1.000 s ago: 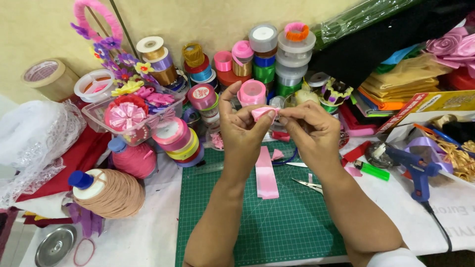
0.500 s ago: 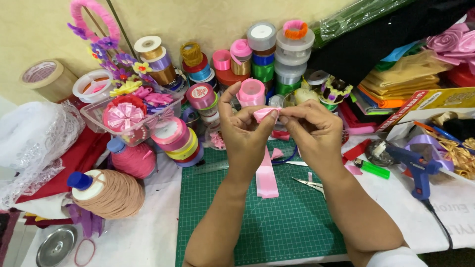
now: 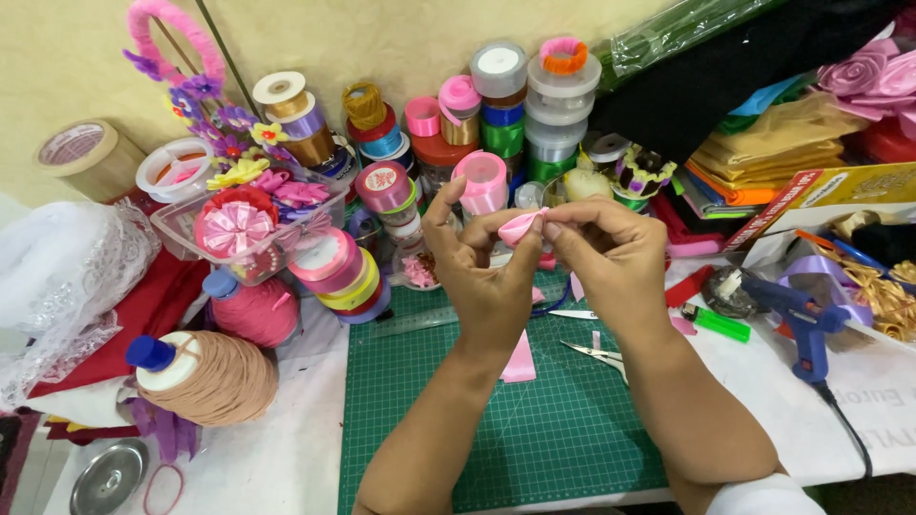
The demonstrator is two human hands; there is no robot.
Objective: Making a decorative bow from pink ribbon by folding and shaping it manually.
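Both hands sit a bit higher than a second ago. Left hand and right hand together pinch a folded piece of pink ribbon, held in the air above the green cutting mat; left thumb and forefinger clamp it, other fingers loosely spread. The fold now looks rounder, more petal-like. The ribbon tail hanging to the mat is now mostly hidden behind the left wrist; earlier a long strip showed.

Clear plastic box at left holds a pink ribbon rosette and purple and pink ribbon flowers. A round clear tub behind it holds something orange-pink, hard to make out.

Scissors on the mat are partly covered by the right forearm. Blue glue gun lies at right, its cord cut off at the edge. Ribbon spools are stacked behind.
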